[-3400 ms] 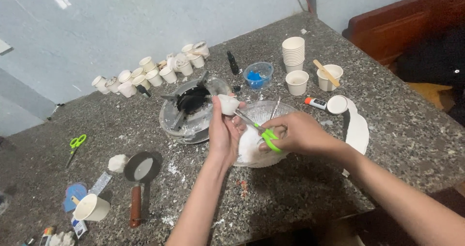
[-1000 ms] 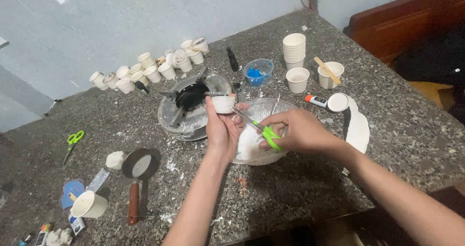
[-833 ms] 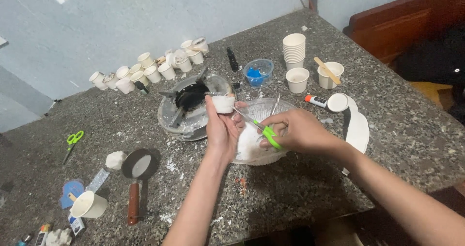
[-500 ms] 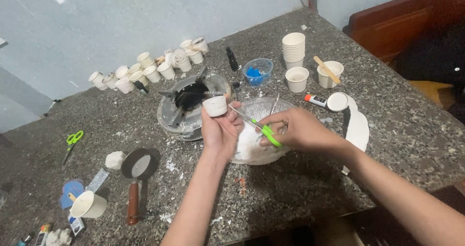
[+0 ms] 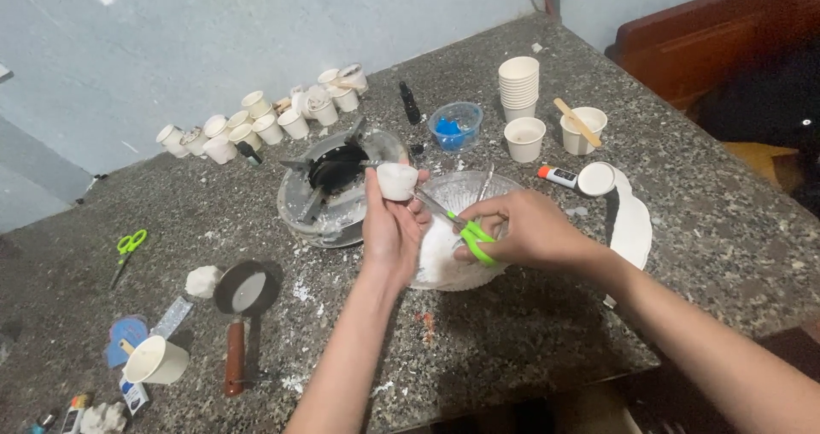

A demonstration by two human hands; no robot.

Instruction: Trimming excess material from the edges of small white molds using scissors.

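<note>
My left hand (image 5: 391, 229) holds a small white cup (image 5: 397, 180) filled with white material, lifted above the counter. My right hand (image 5: 521, 229) grips green-handled scissors (image 5: 457, 223), whose blades point left and touch the cup's side. Both hands hover over a clear glass bowl (image 5: 504, 186) that holds white powder. Just left of the bowl stands a round metal burner (image 5: 329, 190) with a black middle.
Grey stone counter (image 5: 530, 331). Several small white cups (image 5: 256, 126) line the wall. A stack of paper cups (image 5: 518, 86), a blue bowl (image 5: 454, 125), a cup with a wooden stick (image 5: 581, 129), a glue stick (image 5: 559, 176), a small pan (image 5: 243, 302) and second green scissors (image 5: 128, 246) lie around.
My left hand has raised and tilted the white cup slightly, and the scissors' blades have moved closer against it. The right hand stays over the bowl.
</note>
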